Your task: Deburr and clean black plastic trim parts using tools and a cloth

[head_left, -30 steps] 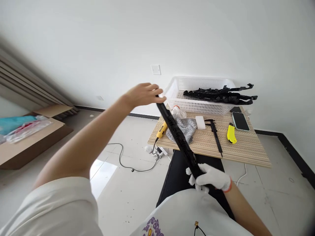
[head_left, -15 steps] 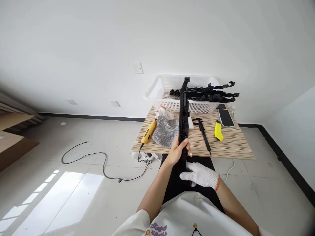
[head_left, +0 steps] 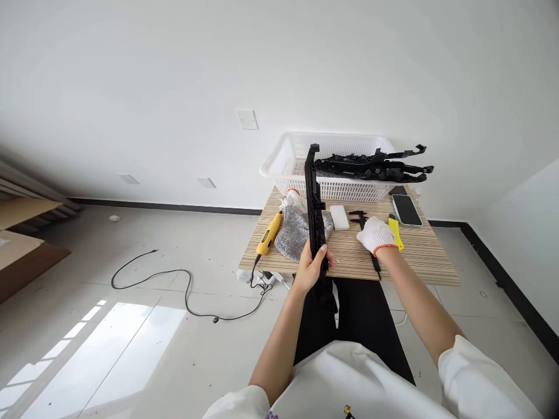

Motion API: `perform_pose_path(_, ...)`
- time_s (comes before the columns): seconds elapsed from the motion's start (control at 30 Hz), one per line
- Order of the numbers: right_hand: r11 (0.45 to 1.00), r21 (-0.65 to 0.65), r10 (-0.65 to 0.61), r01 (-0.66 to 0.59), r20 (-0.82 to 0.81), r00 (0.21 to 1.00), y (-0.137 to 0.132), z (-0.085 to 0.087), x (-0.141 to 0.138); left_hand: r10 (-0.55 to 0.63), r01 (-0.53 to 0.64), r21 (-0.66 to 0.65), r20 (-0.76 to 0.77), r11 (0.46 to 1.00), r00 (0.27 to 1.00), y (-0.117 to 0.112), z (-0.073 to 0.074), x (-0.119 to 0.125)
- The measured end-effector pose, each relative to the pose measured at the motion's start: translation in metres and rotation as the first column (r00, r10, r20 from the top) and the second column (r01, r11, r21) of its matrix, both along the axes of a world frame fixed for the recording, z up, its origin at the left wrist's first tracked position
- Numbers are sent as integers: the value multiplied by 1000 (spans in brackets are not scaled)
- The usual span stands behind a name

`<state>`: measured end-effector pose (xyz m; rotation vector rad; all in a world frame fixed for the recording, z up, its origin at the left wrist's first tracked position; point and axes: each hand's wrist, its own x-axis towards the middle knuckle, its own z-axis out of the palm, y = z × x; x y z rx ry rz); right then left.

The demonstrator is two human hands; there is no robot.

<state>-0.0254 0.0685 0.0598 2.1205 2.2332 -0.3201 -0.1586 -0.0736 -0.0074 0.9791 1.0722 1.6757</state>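
My bare left hand (head_left: 311,267) is closed around the lower part of a long black plastic bracket (head_left: 315,212), held nearly upright over my lap. Clips and ribs run along its length, and its top end is hooked. My right hand (head_left: 378,234), in a white knit glove with an orange cuff, is curled over the middle of a black vernier caliper (head_left: 375,265) lying on the table. Its fingertips are mostly hidden underneath. Right beside the glove is a yellow utility knife (head_left: 396,234).
A white plastic basket (head_left: 279,170) at the back holds several similar black brackets (head_left: 375,166). On the table (head_left: 419,262) lie a phone (head_left: 407,210), a white block (head_left: 339,217), a grey cloth (head_left: 292,234), another glove (head_left: 294,201) and a yellow corded tool (head_left: 269,234). A cable (head_left: 188,291) trails across the floor.
My right hand has left the bracket's lower end and moved forward and right onto the caliper. The bracket, still in my left hand, has shifted slightly left.
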Motion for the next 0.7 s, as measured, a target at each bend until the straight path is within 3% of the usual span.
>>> perform_pose_path(0.1,999,-44,-13,12,-24,1000,1,-5,3,7,-6,18,-50,1000,999,-2,1,-1)
perform_pose_path(0.2,997,-82,-2,0,-28,1000,-6,3,13,40,-36,44,-97,998,994,-3,3,-1)
perform_pose_path(0.3,999,-9,35,-35,-36,999,-22,31,27,77,-73,49,-92,996,993,-4,3,0)
perform_pose_path(0.37,980,164,123,-111,-64,990,-32,61,36,81,-78,46,-87,996,993,-5,2,0)
perform_pose_path(0.43,892,377,279,-249,-27,960,-37,94,40,81,-77,43,-88,996,993,-5,1,0)
perform_pose_path(0.5,715,578,419,-394,97,903,-34,124,37,83,-80,37,-91,996,992,-5,-1,1)
perform_pose_path(0.57,538,658,494,-526,259,830,-23,148,27,87,-85,32,-84,996,993,-4,-1,1)
perform_pose_path(0.6,480,652,516,-587,331,790,-17,156,21,87,-85,28,-78,996,993,-4,-1,2)
perform_pose_path(0.7,420,626,508,-657,437,742,5,172,-3,77,-76,17,-73,997,994,-5,-2,2)
